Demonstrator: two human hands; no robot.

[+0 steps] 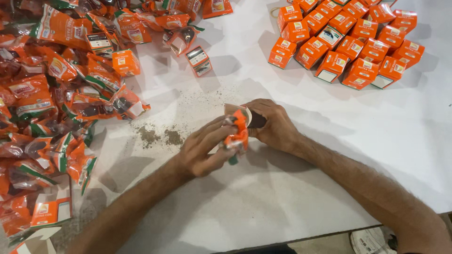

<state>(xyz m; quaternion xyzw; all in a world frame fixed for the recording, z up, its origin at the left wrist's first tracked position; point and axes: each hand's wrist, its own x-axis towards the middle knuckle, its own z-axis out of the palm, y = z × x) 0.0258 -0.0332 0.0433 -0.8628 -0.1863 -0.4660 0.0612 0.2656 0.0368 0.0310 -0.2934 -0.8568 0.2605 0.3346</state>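
Note:
My left hand (203, 149) grips a crumpled orange plastic pouch (237, 132) over the middle of the white table (282, 197). My right hand (274, 123) holds a small open cardboard box (250, 116), its mouth turned toward the pouch. The pouch's upper end touches the box opening, between the two hands. What the pouch holds is hidden by the wrapping and my fingers.
A big heap of orange pouches (56, 94) covers the left side. Several closed orange boxes (348, 40) stand in rows at the back right. Loose boxes (199, 60) lie at the back centre. Dark powder (160, 136) is spilled left of my hands. Flat box blanks (47, 214) lie front left.

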